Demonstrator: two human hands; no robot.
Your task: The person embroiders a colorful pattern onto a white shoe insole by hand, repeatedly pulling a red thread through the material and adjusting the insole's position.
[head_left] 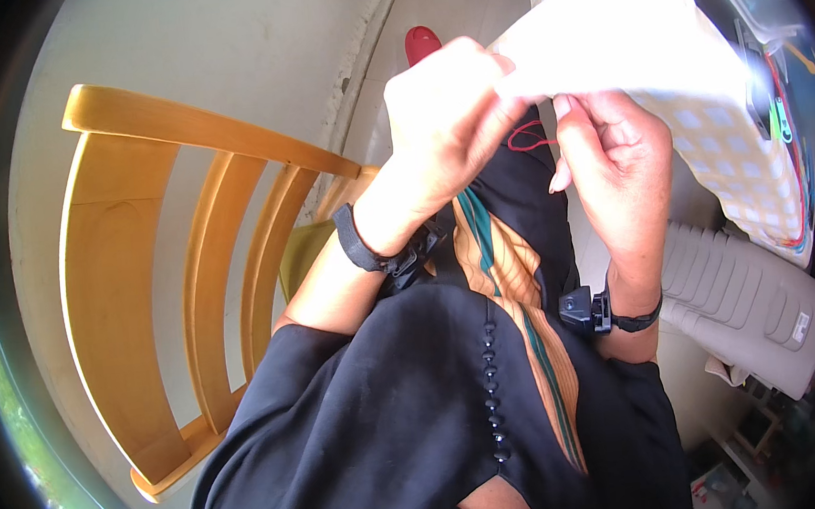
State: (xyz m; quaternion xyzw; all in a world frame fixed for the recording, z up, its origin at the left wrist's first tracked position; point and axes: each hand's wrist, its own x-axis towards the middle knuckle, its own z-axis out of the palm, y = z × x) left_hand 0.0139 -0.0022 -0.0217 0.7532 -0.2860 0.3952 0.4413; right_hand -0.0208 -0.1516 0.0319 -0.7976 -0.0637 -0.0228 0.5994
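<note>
My left hand (445,122) is closed in a pinch, its fingertips in front of a glaring white surface. Opposite it, my right hand (617,147) has thumb and forefinger pressed together at the lower edge of that glare. A thin red thread (526,146) hangs in a small loop between the two hands and runs into my right hand. Whatever sits between my left fingertips is washed out by the light. Both wrists carry black straps, with a small black device (577,310) at the right one.
A wooden slatted chair back (124,305) stands at left by a pale wall. To the right, a table with a checked cloth (725,148) bears clutter along its far side. A grey-beige ribbed plastic seat (750,294) is below it. Something red (423,45) lies on the floor beyond.
</note>
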